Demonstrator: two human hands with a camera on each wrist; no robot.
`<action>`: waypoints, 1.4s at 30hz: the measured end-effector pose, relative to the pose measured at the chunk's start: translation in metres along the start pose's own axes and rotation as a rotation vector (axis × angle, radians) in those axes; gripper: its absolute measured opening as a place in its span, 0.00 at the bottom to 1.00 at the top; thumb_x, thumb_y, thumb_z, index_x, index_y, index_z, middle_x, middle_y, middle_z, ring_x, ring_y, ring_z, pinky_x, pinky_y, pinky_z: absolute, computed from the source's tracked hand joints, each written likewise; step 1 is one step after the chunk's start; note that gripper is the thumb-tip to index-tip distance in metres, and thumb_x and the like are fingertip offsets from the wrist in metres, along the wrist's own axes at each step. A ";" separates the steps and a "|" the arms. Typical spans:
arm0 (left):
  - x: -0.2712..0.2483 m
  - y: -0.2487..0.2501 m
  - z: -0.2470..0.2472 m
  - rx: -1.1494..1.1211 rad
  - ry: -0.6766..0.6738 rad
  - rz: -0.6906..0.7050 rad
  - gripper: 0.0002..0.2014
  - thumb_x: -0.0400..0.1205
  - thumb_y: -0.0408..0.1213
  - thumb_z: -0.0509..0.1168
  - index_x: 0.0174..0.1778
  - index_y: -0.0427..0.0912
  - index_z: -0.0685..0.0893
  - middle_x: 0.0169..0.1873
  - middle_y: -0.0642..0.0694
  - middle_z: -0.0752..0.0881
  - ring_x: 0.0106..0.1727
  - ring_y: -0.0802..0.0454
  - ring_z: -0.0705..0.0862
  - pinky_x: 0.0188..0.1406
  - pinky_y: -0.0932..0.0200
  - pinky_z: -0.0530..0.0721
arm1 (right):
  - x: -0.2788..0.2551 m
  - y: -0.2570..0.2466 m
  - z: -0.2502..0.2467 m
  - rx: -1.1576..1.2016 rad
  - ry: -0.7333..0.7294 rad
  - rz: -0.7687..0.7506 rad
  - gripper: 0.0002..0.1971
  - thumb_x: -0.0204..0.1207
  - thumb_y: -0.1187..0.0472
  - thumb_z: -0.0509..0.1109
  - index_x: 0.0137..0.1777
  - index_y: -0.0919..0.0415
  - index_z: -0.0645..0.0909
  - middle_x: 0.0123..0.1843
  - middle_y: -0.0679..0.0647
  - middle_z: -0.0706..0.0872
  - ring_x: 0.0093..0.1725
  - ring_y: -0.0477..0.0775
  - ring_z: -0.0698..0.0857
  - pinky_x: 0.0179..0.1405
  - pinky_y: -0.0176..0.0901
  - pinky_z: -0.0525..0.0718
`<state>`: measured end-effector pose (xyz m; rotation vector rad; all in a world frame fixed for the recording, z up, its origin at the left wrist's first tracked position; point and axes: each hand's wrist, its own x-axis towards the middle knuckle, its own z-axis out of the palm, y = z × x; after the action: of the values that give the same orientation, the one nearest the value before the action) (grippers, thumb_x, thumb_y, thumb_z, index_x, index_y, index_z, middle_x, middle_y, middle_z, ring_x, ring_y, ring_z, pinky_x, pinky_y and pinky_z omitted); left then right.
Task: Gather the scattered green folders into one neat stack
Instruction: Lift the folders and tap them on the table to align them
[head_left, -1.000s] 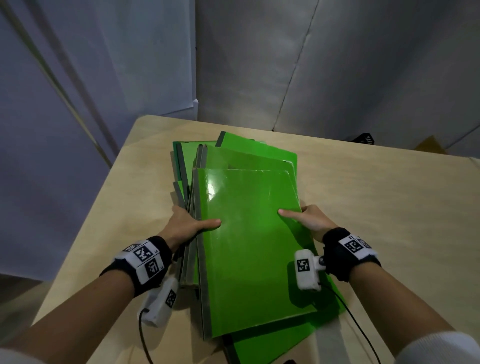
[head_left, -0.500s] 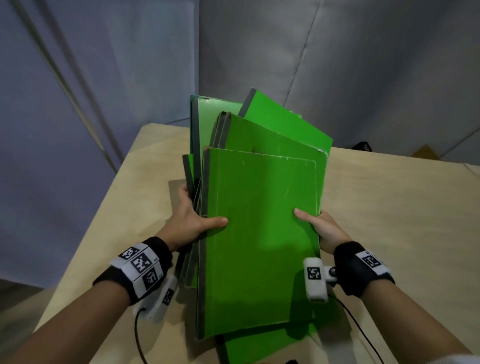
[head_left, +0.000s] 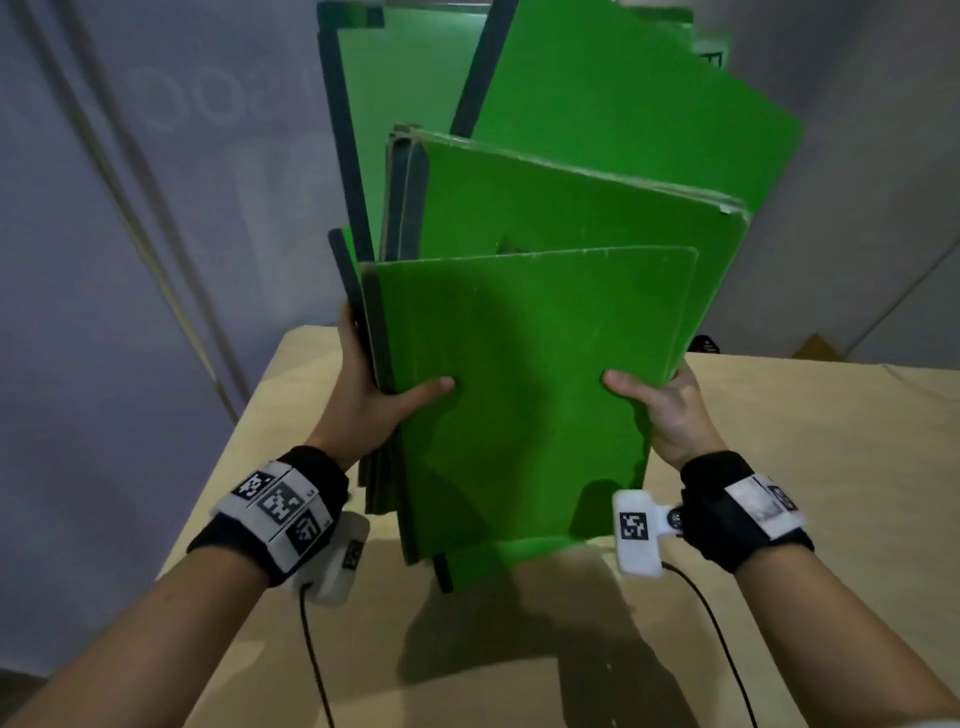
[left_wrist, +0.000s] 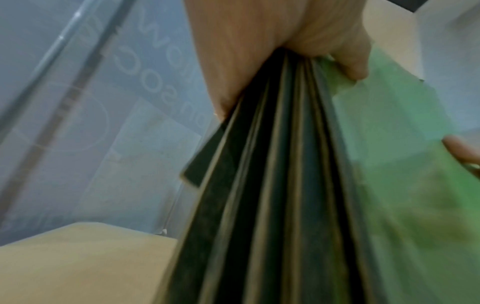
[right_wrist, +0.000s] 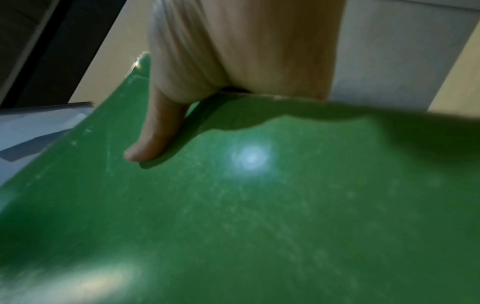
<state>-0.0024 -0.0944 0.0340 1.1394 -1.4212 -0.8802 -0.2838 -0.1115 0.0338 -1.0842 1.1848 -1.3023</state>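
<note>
Several green folders (head_left: 524, 364) with dark spines stand fanned and nearly upright above the wooden table (head_left: 805, 441), their lower edges close to its top. My left hand (head_left: 374, 400) grips the spine side, thumb on the front cover and fingers behind. My right hand (head_left: 660, 410) grips the opposite edge the same way. In the left wrist view the dark spines (left_wrist: 272, 185) splay out below my left hand (left_wrist: 298, 51). The right wrist view shows my right hand (right_wrist: 182, 98) with its thumb pressed on the glossy front cover (right_wrist: 259, 205). The fingers behind the folders are hidden.
The table's left edge (head_left: 218, 467) drops off beside my left wrist. Grey panel walls (head_left: 130, 208) close in on the left and behind. A small dark object (head_left: 705, 344) and a tan box (head_left: 818, 347) sit past the far right edge. Cables trail from both wrist cameras.
Both hands have raised the folders from lying flat on the table to standing nearly upright. The fan of folders now rises to the frame's top.
</note>
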 end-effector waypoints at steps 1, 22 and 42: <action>-0.002 -0.001 0.000 0.011 -0.010 0.027 0.48 0.70 0.24 0.74 0.73 0.55 0.47 0.62 0.66 0.72 0.58 0.81 0.79 0.56 0.77 0.80 | -0.002 0.001 -0.002 -0.015 0.003 -0.005 0.63 0.24 0.43 0.88 0.66 0.61 0.73 0.55 0.52 0.87 0.56 0.52 0.86 0.65 0.52 0.80; -0.049 0.018 0.011 -0.162 -0.070 -0.155 0.70 0.45 0.63 0.81 0.82 0.54 0.51 0.72 0.50 0.75 0.71 0.47 0.78 0.67 0.40 0.80 | -0.034 0.005 -0.027 -0.060 -0.143 -0.038 0.61 0.33 0.51 0.90 0.72 0.64 0.69 0.59 0.57 0.87 0.60 0.59 0.86 0.54 0.46 0.88; -0.071 0.029 0.027 -0.069 0.085 -0.102 0.64 0.43 0.65 0.80 0.75 0.44 0.66 0.69 0.44 0.79 0.69 0.45 0.80 0.68 0.37 0.79 | -0.064 -0.003 -0.034 -0.195 -0.072 -0.083 0.57 0.46 0.56 0.87 0.77 0.63 0.62 0.67 0.51 0.79 0.68 0.51 0.82 0.63 0.40 0.81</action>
<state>-0.0352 -0.0206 0.0376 1.1916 -1.2636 -0.9346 -0.3134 -0.0457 0.0339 -1.3225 1.2431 -1.2182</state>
